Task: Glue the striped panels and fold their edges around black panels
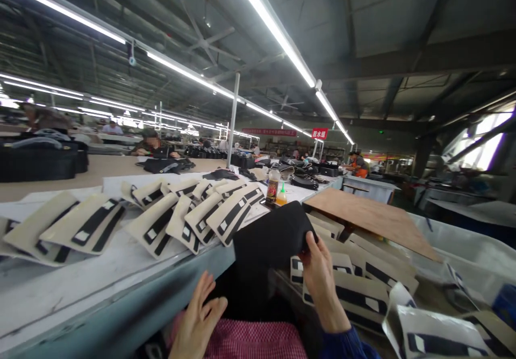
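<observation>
Presently a one-handed holding step: right hand [321, 275] grips black panel [268, 235] by bench [161, 289]; left hand [197, 313] empty, fingers spread, apart; two-handed support would likely need it at panel's free side.

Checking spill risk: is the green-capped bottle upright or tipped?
Upright: the bottle stands on the table, orange body below, green nozzle pointing up.
</observation>
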A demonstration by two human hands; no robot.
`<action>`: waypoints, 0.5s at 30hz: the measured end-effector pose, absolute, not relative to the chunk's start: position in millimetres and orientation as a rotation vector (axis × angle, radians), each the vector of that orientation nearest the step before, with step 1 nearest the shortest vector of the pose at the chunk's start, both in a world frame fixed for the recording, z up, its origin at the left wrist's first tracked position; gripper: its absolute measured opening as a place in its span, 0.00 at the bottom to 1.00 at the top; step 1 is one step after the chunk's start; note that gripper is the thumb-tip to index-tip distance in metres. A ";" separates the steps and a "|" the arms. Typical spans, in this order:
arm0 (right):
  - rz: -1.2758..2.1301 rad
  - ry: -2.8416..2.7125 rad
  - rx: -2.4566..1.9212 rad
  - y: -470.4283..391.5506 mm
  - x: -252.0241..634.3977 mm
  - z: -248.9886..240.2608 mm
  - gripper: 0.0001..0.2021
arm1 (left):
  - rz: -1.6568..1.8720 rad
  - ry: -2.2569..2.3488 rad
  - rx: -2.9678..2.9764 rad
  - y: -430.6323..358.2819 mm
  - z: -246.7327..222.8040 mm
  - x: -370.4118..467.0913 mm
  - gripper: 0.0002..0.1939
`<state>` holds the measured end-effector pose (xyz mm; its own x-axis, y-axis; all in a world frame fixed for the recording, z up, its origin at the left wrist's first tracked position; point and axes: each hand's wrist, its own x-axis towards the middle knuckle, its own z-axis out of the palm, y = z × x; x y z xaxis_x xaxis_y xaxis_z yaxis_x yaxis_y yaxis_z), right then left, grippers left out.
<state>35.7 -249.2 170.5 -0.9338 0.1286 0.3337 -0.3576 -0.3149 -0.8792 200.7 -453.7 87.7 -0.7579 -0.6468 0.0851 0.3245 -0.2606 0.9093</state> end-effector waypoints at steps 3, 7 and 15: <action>2.575 -1.481 0.248 -255.3 67.1 162.0 0.24 | -2.139 -1.297 0.351 -448.4 104.3 202.9 0.58; 2.835 -1.410 0.167 -271.9 92.7 138.2 0.20 | -2.203 -1.268 0.334 -442.0 126.5 229.5 0.36; 2.929 -1.394 0.055 -274.5 94.0 122.4 0.21 | -2.104 -1.348 0.313 -448.8 134.9 249.1 0.27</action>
